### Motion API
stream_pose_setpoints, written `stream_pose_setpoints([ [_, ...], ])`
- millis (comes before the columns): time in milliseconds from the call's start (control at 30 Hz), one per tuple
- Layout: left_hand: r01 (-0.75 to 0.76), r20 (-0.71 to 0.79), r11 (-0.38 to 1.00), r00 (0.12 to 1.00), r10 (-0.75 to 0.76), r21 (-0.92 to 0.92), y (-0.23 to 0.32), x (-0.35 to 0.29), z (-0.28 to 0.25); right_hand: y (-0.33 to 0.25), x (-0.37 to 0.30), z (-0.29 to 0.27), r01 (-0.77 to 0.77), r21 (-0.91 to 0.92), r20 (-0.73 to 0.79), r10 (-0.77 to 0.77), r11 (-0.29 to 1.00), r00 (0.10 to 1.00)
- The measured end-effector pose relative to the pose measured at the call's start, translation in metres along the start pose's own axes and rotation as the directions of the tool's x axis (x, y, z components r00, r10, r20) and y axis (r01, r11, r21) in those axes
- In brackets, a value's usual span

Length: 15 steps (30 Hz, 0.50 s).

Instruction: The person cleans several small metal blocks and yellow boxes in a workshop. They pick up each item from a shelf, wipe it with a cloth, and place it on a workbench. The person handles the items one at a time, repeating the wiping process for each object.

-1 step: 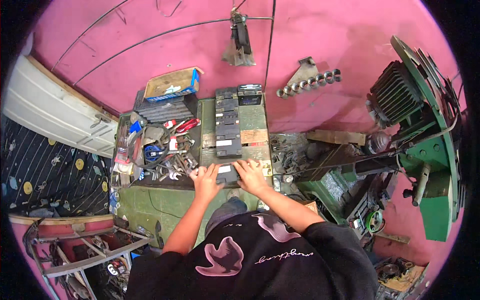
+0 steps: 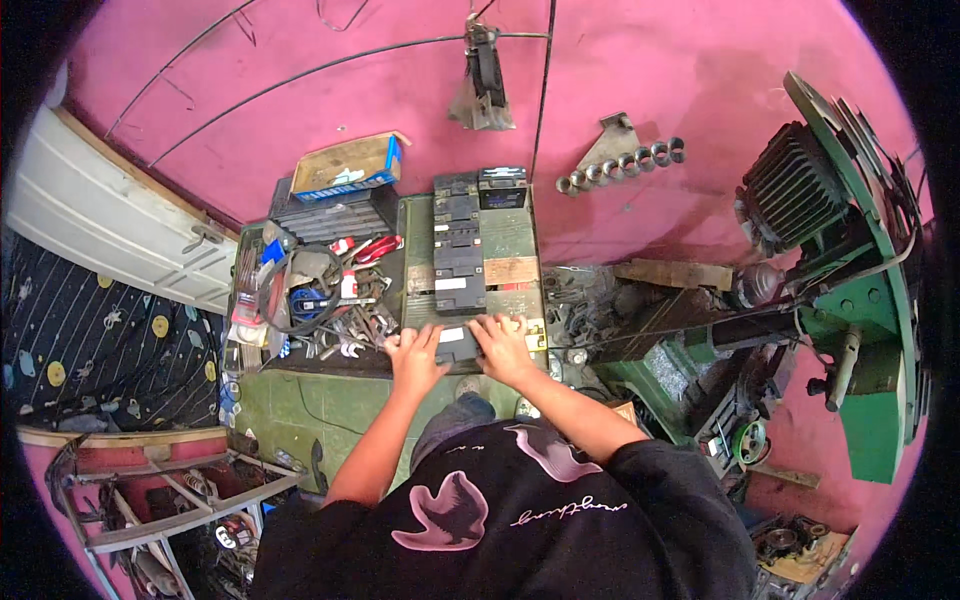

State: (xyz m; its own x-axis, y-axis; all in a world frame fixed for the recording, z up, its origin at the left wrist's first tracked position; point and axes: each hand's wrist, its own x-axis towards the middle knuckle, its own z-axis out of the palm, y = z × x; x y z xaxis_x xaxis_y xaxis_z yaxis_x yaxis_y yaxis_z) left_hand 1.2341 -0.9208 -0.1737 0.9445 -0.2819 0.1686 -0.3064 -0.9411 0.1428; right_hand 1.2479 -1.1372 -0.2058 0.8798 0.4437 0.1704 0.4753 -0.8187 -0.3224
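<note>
At the bench's near edge, a small dark grey battery (image 2: 457, 345) with a pale label lies between my hands. My left hand (image 2: 412, 355) grips its left end, fingers bent over the side. On its right end, my right hand (image 2: 503, 350) holds it the same way, fingers curled. Just beyond it, several black batteries (image 2: 459, 262) stand end to end in a row running away from me. Another battery (image 2: 501, 190) with a light top stands beside the row's far end. Contact between the held battery and the bench cannot be made out.
Mixed hand tools (image 2: 340, 320), cables and red-handled pieces crowd the bench's left side. Behind them, an open blue box (image 2: 350, 180) rests on a dark case (image 2: 335, 218). A green machine with a finned motor (image 2: 795, 190) stands right. Shelving (image 2: 190, 520) is lower left.
</note>
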Motion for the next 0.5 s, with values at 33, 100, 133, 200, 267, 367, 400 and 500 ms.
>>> stream_pose_setpoints([
  [33, 0.007, 0.015, 1.000, 1.000, -0.007, -0.011, -0.003, 0.001, 0.008, 0.002, 0.005, 0.006, -0.015, -0.014, 0.026, 0.016, 1.000, 1.000],
  [100, 0.014, 0.044, 0.999, 0.999, -0.012, -0.040, -0.009, 0.008, 0.026, 0.004, 0.012, 0.011, -0.072, -0.005, 0.056, 0.072, 0.997, 0.996],
  [133, 0.028, 0.091, 0.999, 0.996, -0.025, -0.034, -0.009, 0.012, 0.032, 0.005, 0.014, 0.013, -0.102, -0.018, 0.069, 0.103, 0.995, 0.992],
  [200, 0.012, 0.086, 1.000, 0.996, -0.010, -0.021, -0.013, 0.016, 0.048, 0.007, 0.018, 0.023, -0.142, -0.060, 0.068, 0.146, 0.988, 0.987],
  [267, 0.000, 0.109, 1.000, 0.994, 0.001, -0.007, -0.013, 0.019, 0.055, 0.010, 0.018, 0.033, -0.169, -0.087, 0.045, 0.173, 0.982, 0.984],
  [367, 0.008, 0.090, 1.000, 0.996, -0.007, -0.020, -0.016, 0.024, 0.059, 0.013, 0.018, 0.037, -0.196, -0.102, 0.066, 0.203, 0.975, 0.977],
  [400, 0.003, 0.068, 0.999, 0.998, 0.000, -0.040, -0.017, 0.023, 0.057, 0.010, 0.019, 0.036, -0.204, -0.106, 0.078, 0.213, 0.973, 0.974],
  [500, 0.008, 0.057, 0.998, 0.998, -0.004, -0.061, -0.022, 0.017, 0.063, 0.008, 0.021, 0.039, -0.215, -0.113, 0.097, 0.227, 0.970, 0.969],
])
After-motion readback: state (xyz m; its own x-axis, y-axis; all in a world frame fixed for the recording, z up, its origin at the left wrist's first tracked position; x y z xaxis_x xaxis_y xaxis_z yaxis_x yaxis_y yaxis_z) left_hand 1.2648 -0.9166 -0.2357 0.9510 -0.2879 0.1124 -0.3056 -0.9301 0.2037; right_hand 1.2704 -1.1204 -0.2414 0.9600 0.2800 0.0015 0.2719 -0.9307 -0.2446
